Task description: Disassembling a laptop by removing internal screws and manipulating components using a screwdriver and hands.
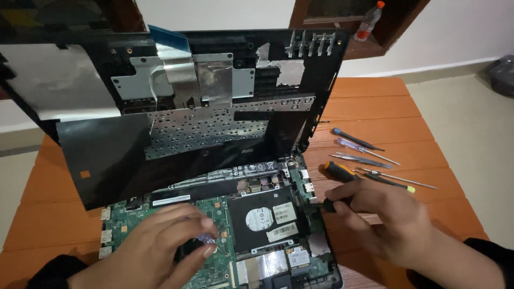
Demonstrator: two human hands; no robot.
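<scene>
Left hand (160, 243) pinches a small screwdriver (206, 239) over the board (214, 208); right hand (383, 217) grips a black handle (332, 204). The raised cover (176, 112) blocks the table's (375, 107) far edge; spare tools (369, 160) lie right.

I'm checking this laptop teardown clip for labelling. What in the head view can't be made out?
- Tip of the small tool in the left hand: hidden by its fingers.
- Screwdriver tip: hidden behind the right hand.
- Green circuit board: partly under the left hand, cut by the bottom edge.
- Lifted cover: cut off by the left edge.
</scene>
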